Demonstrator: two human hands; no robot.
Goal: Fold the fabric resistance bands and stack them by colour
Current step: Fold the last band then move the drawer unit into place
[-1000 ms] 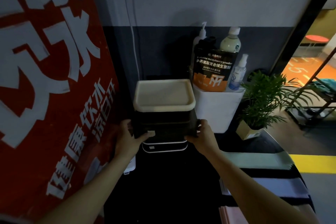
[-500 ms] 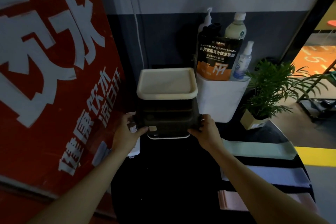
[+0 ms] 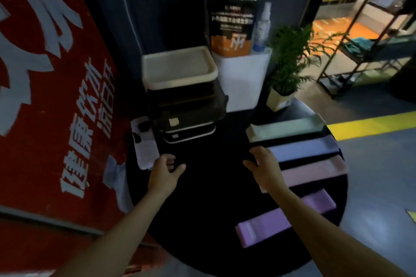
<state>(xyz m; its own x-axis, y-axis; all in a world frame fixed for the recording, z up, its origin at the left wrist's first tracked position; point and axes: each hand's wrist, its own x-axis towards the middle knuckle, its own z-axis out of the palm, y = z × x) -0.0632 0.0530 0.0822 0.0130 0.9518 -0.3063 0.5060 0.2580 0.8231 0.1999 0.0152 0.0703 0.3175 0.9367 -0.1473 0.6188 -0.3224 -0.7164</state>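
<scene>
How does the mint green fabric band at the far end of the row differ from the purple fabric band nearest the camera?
The mint green fabric band lies farthest back, near the potted plant; the purple fabric band lies nearest the person. The mint one is pale, the purple one more saturated. The mint one lies nearly level across the picture, the purple one slants more steeply. Both lie flat on the round black table, untouched by either hand.

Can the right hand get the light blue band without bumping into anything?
Probably yes. The right hand is empty and hovers right at the near end of the light blue band, with nothing between them.
</scene>
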